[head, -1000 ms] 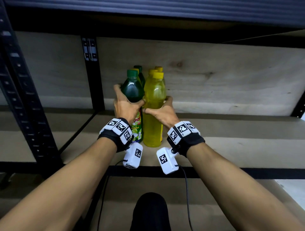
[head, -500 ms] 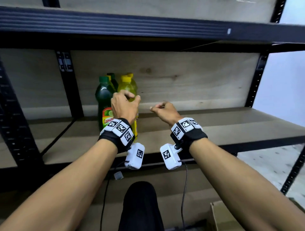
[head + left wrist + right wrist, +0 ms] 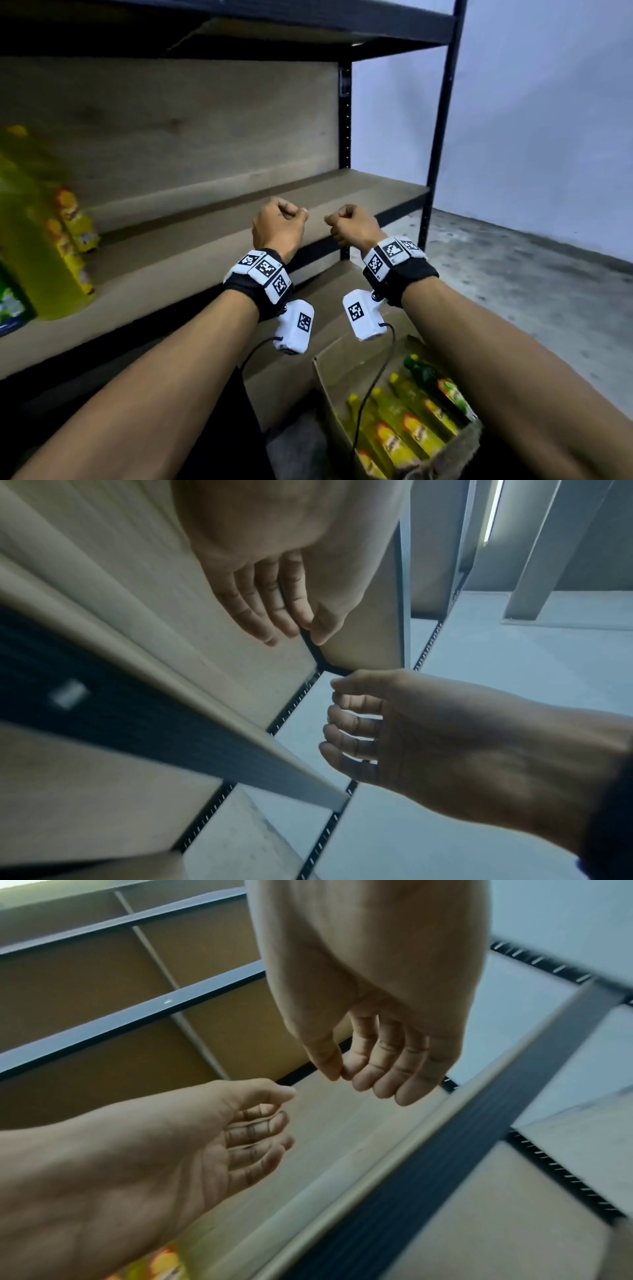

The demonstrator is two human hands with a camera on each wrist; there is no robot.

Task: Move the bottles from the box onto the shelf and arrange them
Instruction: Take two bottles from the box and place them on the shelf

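Note:
Yellow bottles (image 3: 37, 240) stand blurred at the far left of the wooden shelf (image 3: 205, 240), with a green-labelled one (image 3: 10, 308) at the frame edge. At the lower right a cardboard box (image 3: 329, 377) on the floor holds several yellow bottles (image 3: 407, 421) and a green bottle (image 3: 431, 380) lying down. My left hand (image 3: 291, 214) and right hand (image 3: 337, 219) hover side by side in front of the shelf's bare right end, above the box. In both wrist views the left hand (image 3: 274, 615) and the right hand (image 3: 377, 1064) show loosely curled fingers holding nothing.
A black upright post (image 3: 345, 154) marks the shelf's right end, with another post (image 3: 442, 120) in front. A lower shelf board (image 3: 284, 363) runs behind the box. A grey concrete floor (image 3: 513, 291) and a pale wall lie to the right.
Both hands have let go of the green and yellow bottles on the shelf and swung right toward the box. The view has turned right, so the box has come into sight.

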